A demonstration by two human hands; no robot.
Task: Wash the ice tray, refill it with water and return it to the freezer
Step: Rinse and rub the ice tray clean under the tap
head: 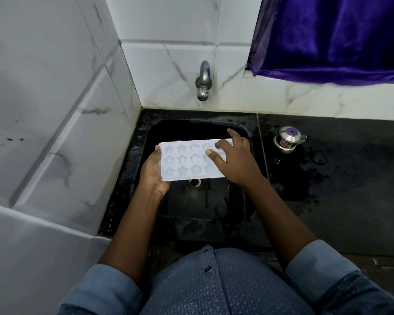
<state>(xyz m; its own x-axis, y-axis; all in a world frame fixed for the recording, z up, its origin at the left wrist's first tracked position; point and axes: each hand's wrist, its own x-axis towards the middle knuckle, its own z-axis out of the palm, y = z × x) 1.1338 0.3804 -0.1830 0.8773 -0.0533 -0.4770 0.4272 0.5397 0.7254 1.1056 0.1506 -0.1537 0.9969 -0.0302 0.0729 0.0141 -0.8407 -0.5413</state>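
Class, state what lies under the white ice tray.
Under the ice tray lies the black sink; its drain peeks out at the tray's near edge. The left hand holds its end; any fingers beneath are hidden.

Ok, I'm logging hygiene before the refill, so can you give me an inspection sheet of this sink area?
Surface: black counter with wet patches; black sink set in it, drain visible.
Job's things: white ice tray with star-shaped moulds, held over the sink; tap on the wall, no stream visible.
Clutter: small steel pot with a purple knob, on the counter right of the sink.
Hands: left hand grips the tray's left end; right hand rests spread on its right end.
Cables: nothing seen.
Surroundings: white marbled wall tiles; purple curtain at upper right.
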